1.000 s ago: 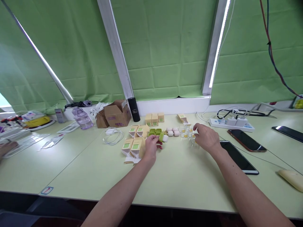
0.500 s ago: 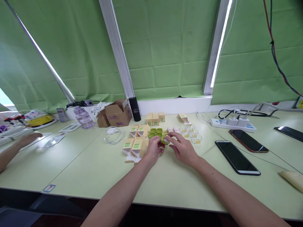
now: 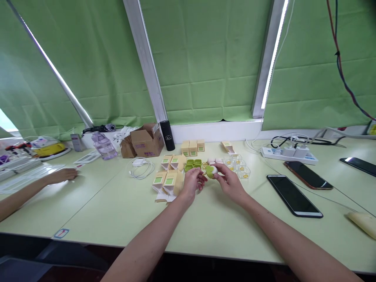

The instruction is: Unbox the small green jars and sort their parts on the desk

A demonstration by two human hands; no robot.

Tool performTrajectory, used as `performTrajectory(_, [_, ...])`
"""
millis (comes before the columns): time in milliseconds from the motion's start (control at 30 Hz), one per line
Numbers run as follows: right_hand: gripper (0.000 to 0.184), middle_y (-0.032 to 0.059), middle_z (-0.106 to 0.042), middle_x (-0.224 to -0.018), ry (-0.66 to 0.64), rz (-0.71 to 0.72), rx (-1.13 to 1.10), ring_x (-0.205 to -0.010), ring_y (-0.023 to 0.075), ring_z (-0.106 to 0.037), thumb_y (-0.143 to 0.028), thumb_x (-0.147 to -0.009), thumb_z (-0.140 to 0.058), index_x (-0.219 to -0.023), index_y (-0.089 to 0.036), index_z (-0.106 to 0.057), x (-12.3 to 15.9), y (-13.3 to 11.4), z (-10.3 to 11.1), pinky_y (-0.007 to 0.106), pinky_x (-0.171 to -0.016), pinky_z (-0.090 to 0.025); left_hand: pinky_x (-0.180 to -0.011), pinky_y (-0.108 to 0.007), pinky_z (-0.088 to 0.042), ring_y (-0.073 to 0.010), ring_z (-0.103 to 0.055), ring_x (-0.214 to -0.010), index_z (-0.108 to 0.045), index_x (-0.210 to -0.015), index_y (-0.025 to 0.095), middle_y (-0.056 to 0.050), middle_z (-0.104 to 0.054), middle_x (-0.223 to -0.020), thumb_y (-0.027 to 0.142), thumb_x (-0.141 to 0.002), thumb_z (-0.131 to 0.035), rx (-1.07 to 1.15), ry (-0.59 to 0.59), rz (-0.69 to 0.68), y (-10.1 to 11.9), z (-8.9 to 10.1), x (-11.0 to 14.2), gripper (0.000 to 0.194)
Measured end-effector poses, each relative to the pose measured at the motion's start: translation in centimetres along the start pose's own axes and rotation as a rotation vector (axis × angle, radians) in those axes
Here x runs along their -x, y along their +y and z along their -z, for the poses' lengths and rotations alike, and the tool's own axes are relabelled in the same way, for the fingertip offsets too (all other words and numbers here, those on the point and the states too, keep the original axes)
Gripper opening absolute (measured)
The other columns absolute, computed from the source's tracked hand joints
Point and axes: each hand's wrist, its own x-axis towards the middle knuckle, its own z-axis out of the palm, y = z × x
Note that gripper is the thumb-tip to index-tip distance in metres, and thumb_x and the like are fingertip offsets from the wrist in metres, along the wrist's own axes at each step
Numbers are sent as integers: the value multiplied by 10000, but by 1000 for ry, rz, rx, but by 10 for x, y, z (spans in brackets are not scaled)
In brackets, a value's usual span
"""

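Note:
My right hand (image 3: 230, 182) pinches a small green holder (image 3: 209, 171) with a round white piece (image 3: 214, 170) set in it, above the table. Close at its left side is my left hand (image 3: 192, 183), fingers curled, the fingertips at a thin yellow-green bit by the holder's edge; what they grip is too small to make out. Just behind stand several green square cups (image 3: 193, 164) and pale pink-white pieces (image 3: 215, 160). Several clear cups with yellow centres (image 3: 242, 172) are to the right. Beige cartons with open flaps (image 3: 174, 182) stand left of my left hand.
Small beige boxes (image 3: 193, 149), a black bottle (image 3: 167, 135) and a cardboard box (image 3: 147, 141) stand behind. A white charger cable (image 3: 141, 166) lies left. Phones (image 3: 294, 196) and a power strip (image 3: 289, 154) are right. Another person's hand (image 3: 63, 175) rests on the table far left.
The green holder with the white piece has turned and shifted right, out of my left fingers' wrap into my right hand's pinch. The other person's hand has moved right along the table.

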Motion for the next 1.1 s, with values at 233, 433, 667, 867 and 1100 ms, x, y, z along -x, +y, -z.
performTrajectory(233, [433, 61, -629, -1213, 25, -124, -313, -1057, 222, -675, -567, -906, -691, -1197, -268, -578, -2, 9, -5, 481, -899, -652, -405, -194, -310, -99, -527, -458, -561, -805, 189, -23, -660, -645, 484, -773, -742, -36, 56, -99, 0, 1, 0, 348])
performTrajectory(433, [459, 38, -594, -1195, 71, -157, -387, -975, 193, -688, -558, -844, -769, -1132, -263, -566, -4, 9, -4, 484, -891, -655, -421, -187, -322, -104, -545, -530, -555, -827, 196, -34, -683, -720, 489, -796, -751, -76, 114, -228, 1, 0, 0, 354])
performTrajectory(667, [479, 34, -626, -1094, 93, -150, -329, -981, 214, -665, -515, -766, -837, -1065, -251, -572, -5, 8, -2, 404, -779, -660, -567, -225, -450, -140, -611, -676, -602, -870, 192, -63, -707, -818, 392, -828, -760, -130, 120, -398, 3, -4, 5, 259])
performTrajectory(867, [465, 38, -624, -1098, 121, -153, -225, -995, 205, -643, -389, -712, -856, -1068, -258, -589, -4, 9, -1, 349, -789, -621, -603, -233, -478, -173, -646, -801, -658, -970, 191, -100, -724, -966, 338, -856, -734, -229, 27, -455, 1, -7, 12, 201])
performTrajectory(1100, [439, 52, -634, -1162, 123, -173, -159, -1048, 220, -634, -273, -701, -793, -1092, -259, -596, -4, 8, -1, 354, -817, -607, -657, -254, -525, -214, -654, -932, -708, -1073, 200, -128, -719, -1108, 305, -869, -724, -336, -54, -472, -1, -7, 17, 231])
